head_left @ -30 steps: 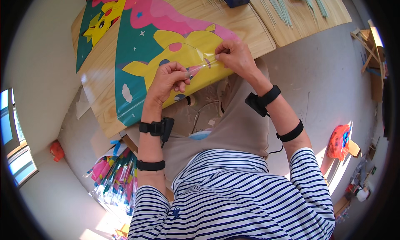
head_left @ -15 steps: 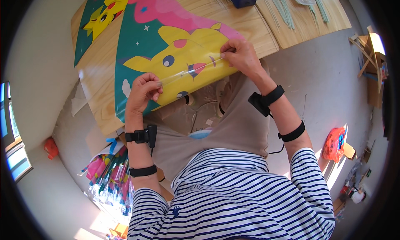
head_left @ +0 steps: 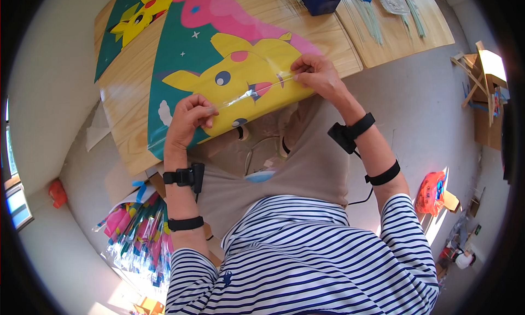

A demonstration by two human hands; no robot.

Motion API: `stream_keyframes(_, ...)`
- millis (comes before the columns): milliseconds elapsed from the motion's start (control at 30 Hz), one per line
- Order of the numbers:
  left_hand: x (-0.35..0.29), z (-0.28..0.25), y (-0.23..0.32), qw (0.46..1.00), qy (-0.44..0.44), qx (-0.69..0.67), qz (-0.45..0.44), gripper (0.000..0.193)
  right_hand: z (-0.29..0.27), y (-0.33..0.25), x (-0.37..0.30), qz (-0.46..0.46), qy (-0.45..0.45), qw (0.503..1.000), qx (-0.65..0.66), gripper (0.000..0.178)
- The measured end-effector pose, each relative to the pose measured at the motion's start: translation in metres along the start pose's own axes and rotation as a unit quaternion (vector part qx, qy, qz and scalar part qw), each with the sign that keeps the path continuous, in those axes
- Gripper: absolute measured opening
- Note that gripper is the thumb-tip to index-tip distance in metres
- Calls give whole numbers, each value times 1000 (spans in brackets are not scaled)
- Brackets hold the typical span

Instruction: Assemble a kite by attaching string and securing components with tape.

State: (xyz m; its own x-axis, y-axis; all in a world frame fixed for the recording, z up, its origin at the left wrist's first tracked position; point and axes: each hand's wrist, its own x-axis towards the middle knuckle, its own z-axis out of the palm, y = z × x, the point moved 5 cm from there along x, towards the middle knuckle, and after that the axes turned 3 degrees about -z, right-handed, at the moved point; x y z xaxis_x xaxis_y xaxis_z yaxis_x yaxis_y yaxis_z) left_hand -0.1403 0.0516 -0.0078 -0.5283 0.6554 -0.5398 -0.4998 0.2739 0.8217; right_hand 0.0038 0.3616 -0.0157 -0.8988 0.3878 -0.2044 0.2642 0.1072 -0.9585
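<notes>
A glossy printed kite sail (head_left: 180, 74) with a yellow cartoon animal, green and pink areas lies on the wooden table, its near edge hanging over my lap. A thin, clear, shiny strip (head_left: 240, 99) runs across the yellow part between my hands; whether it is tape or something else I cannot tell. My left hand (head_left: 190, 121) is closed in a pinch at its left end, with the fingers close to the sail. My right hand (head_left: 318, 74) pinches its right end, thumb against forefinger, over the yellow part near the sail's right edge.
Another printed sail (head_left: 136, 22) lies at the far left of the wooden table (head_left: 123, 124). A dark blue box (head_left: 320, 1) and thin pale rods (head_left: 369, 22) are at the back right. Wrapped colourful packs (head_left: 139, 233) stand at my left; a red bag (head_left: 431, 193) is at my right.
Both hands keep their pinch and stay nearly in place over the sail. The whole view has shifted slightly.
</notes>
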Motion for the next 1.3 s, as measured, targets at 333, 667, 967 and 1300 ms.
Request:
stream_keyframes(333, 0, -2, -3, 1000, 0, -4, -12, 6, 5, -7, 0, -71, 33, 988, -133, 17)
stream_keyframes(667, 0, -2, -3, 1000, -2, -8, -16, 5, 6, 1, 5, -66, 66, 979, -184, 15)
stream_keyframes(967, 0, -1, -2, 1000, -4, -3, -18, 5, 8, -2, 5, -51, 82, 973, -211, 12)
stream_keyframes(1300, 1, 0, 1, 1000, 4, -18, -9, 6, 8, -2, 8, -16, 67, 976, -207, 12)
